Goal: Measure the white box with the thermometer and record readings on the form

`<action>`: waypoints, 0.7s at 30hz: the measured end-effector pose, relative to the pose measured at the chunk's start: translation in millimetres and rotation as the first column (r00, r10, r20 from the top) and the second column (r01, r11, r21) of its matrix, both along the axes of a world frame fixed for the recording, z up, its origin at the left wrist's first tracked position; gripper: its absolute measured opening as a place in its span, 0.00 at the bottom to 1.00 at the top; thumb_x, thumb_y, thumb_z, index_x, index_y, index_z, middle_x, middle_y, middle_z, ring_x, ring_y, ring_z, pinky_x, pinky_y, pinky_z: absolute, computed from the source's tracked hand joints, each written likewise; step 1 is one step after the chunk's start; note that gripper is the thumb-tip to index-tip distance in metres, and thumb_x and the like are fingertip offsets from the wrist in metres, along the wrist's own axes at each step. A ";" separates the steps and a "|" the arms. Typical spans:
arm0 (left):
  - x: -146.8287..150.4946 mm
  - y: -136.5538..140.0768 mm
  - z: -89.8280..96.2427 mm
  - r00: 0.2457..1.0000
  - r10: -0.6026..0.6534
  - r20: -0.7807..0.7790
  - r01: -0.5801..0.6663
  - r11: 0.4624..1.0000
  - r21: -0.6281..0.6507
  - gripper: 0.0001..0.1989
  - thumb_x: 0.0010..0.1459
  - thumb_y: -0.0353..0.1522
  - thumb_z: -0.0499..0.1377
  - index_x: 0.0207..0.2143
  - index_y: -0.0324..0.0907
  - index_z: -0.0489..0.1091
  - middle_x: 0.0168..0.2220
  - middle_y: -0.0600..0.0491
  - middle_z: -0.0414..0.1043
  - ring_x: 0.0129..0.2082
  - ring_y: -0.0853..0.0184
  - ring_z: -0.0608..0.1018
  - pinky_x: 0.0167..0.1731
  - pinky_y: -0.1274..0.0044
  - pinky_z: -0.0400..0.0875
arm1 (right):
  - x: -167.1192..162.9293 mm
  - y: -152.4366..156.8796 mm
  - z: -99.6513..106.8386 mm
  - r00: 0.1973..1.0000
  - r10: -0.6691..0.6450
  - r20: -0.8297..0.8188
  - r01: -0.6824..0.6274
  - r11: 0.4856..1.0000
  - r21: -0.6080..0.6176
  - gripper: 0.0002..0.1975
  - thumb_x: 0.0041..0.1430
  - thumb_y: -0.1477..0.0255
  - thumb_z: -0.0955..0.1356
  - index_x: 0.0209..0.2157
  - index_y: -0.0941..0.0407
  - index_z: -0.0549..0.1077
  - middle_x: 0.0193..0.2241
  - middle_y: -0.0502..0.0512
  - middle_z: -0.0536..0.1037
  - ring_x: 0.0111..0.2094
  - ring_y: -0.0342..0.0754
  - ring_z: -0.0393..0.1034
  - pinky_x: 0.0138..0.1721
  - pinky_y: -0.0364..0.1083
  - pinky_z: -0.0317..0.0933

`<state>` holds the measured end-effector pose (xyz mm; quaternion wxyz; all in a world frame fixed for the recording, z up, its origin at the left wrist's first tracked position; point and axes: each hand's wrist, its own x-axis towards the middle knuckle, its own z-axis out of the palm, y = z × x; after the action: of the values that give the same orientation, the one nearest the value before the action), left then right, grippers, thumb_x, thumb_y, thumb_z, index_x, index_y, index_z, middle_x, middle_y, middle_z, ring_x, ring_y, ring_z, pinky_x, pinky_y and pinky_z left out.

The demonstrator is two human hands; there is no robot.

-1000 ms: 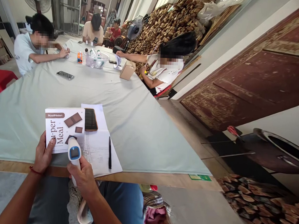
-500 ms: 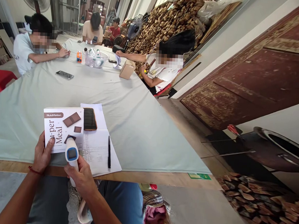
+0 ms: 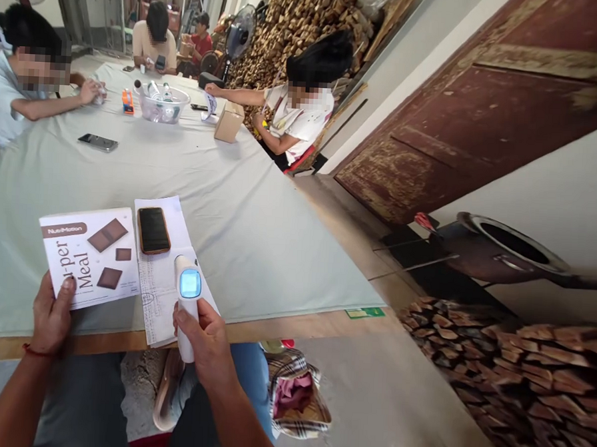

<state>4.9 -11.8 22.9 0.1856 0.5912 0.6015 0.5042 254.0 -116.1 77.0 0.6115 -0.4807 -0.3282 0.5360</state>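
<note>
Left hand (image 3: 52, 312) pinches a flat white, brown-printed rectangular pack (image 3: 96, 261) at its lower-left, over pale-green cloth (image 3: 287, 249); right hand (image 3: 208, 342) grips a white plastic pistol-shaped device (image 3: 188, 310). Both look light, stiff, best held there.

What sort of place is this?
Possibly a household's utility room or workspace, judging by the stacked split wood, the cloth-covered table and the standing fan.

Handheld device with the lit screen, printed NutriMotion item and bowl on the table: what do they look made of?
Handheld device: probably hard plastic, judging by its smooth, molded-looking white body.
NutriMotion item: likely paper or thin card; flat printed face, crisp edges. Coating unclear.
Bowl: clear and glossy, with contents showing through; plastic seems likely, though glass can't be excluded.
</note>
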 end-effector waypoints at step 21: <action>7.4 12.4 -2.6 0.971 0.044 0.234 -0.129 0.923 0.363 0.41 0.54 0.56 0.57 0.60 0.36 0.56 0.50 0.43 0.66 0.42 0.64 0.70 0.54 0.64 0.68 | 159.3 33.6 -60.6 0.070 0.123 0.990 0.533 0.835 -0.141 0.24 0.61 0.67 0.66 0.55 0.64 0.69 0.45 0.69 0.73 0.48 0.59 0.68 0.46 0.51 0.60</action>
<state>12.3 0.6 20.3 0.1122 0.5287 0.4952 0.6802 413.3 -82.5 16.4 0.1642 -0.8871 -0.4295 0.0390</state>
